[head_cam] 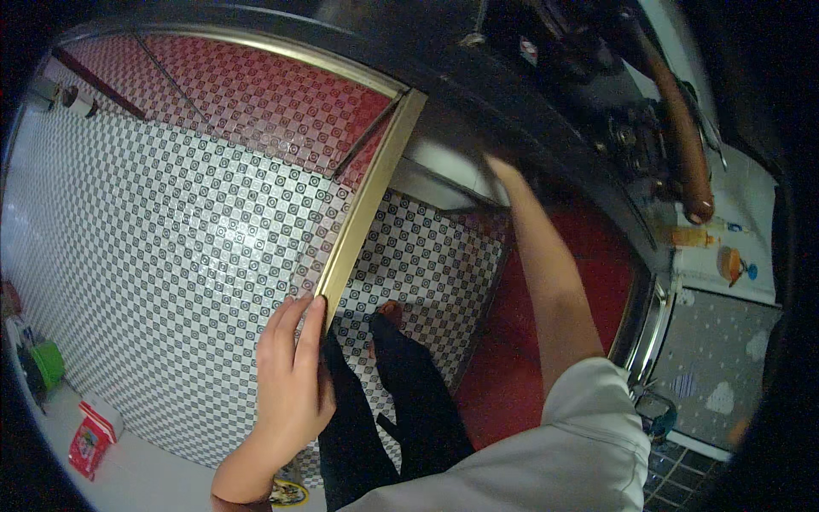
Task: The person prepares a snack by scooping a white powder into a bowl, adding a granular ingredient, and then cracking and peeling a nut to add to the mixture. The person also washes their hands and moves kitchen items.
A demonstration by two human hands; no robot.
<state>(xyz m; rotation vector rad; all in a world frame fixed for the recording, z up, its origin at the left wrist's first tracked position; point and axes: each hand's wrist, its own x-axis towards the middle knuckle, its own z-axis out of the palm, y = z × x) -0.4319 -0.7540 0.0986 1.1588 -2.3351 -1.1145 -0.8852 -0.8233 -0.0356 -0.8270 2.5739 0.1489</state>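
Note:
The fingers of my left hand (291, 365) rest over the near end of a gold-coloured metal frame (368, 211), with the thumb on its other side. This frame edges a swung-out cabinet door, and checked patterning shows across its glossy panel (256, 102). My right arm stretches forward into the dark space beyond the frame. At its end my right hand (503, 171) is blurred and partly hidden, against the right side of a whitish, box-like thing (451, 166). How its fingers lie on that thing cannot be made out.
Checked flooring (422, 256) lies around my feet, beside a red floor strip (544, 358). A dark counter front (544, 115) runs along the right. Beyond stand a long brown cylinder (684, 134), bottles (694, 237) and a grey mat (710, 358). Lower left are a red packet (89, 445) and green container (48, 365).

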